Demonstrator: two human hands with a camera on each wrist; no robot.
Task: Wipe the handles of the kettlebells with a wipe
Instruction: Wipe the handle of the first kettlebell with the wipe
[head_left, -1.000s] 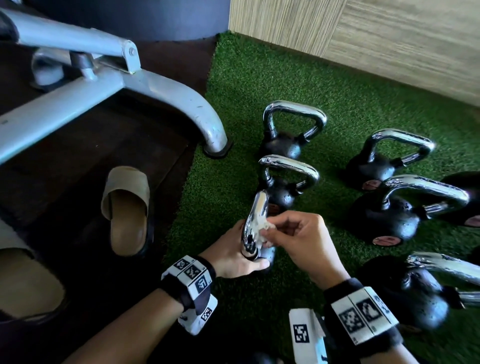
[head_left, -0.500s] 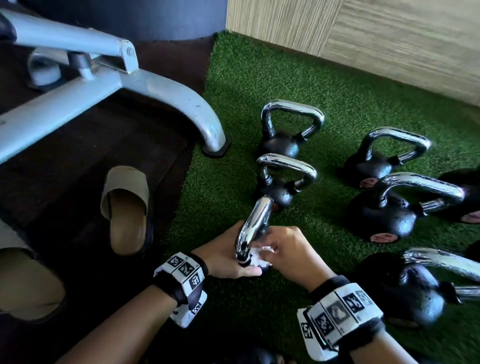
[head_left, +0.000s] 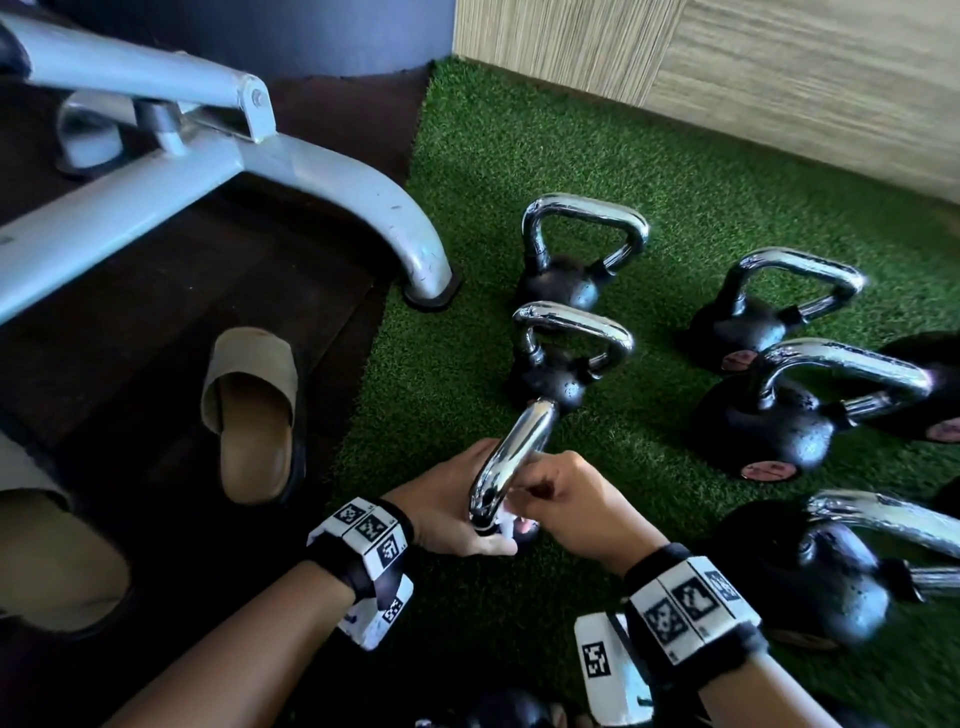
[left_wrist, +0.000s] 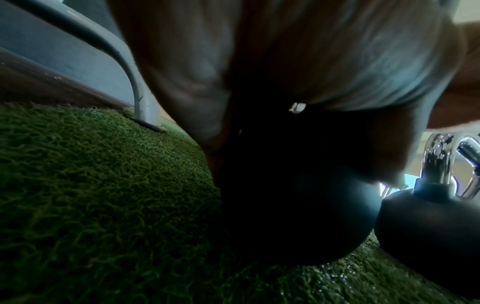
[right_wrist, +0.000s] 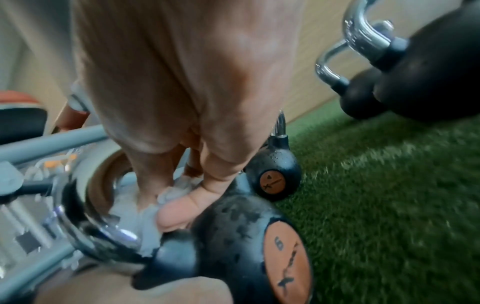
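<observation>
Green turf floor beside a dark mat. Right grip curled, pinching a crumpled white wipe against the base of a chrome handle. Left grip cupped round the black kettlebell below, steadying it. Both wrists low, banded. More kettlebells nearby; sandal to the left.

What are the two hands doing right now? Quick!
Left hand: steadies the small kettlebell from the side; whether its fingers curl round it cannot be told.
Right hand: pinches the white wipe against the base of the chrome handle.
</observation>
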